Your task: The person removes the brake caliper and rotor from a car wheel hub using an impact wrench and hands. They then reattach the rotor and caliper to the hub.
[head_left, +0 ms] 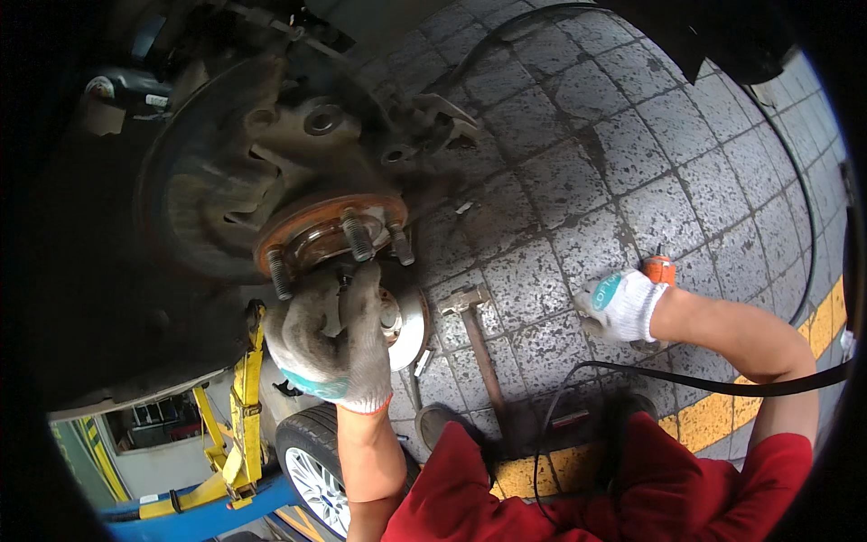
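Observation:
My left hand (330, 339), in a dirty white work glove, is raised beneath the rusty wheel hub (280, 237). One finger reaches up close to the hub's threaded studs (357, 237), and the others are curled. A small dark thing (343, 282) shows between the fingers, too small to name. Off to the right, my gloved right hand (619, 305) is low over the tiled floor, its fingers curled and partly hidden. Just beyond its wrist is an orange object (659, 270), perhaps a can or tool. What the right hand holds, if anything, is hidden.
A hammer (477, 339) lies on the tiles between my hands, beside a brake disc (406, 330). An alloy wheel (316, 470) and a yellow lift arm (242, 415) are at lower left. A black hose (704, 383) crosses under my right forearm.

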A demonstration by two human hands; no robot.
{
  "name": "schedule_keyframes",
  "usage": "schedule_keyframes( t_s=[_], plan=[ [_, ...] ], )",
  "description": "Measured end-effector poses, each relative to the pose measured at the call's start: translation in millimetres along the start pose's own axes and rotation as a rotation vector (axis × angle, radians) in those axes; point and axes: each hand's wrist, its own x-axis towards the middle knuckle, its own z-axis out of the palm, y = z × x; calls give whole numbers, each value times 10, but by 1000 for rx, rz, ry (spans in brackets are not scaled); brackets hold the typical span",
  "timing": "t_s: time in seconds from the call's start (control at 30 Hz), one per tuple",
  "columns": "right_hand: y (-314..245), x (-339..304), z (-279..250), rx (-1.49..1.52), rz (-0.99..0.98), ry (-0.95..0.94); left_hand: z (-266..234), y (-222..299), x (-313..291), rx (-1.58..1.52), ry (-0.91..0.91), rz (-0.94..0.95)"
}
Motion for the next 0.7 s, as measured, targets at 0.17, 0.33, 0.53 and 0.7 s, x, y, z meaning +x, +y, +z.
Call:
schedule_keyframes(
  t_s=[0.17,0.33,0.53,0.7],
  plan=[
    [47,-30,73,6,-23,49,-11,-19,-38,44,-5,-21],
    [59,-23,106,-29,-52,83,58,-86,13,74,50,17],
    [138,4,239,-30,-51,86,200,-84,-45,-107,137,-36],
    [52,-7,126,-20,-27,31,118,-92,-27,-180,47,-73]
  ],
)
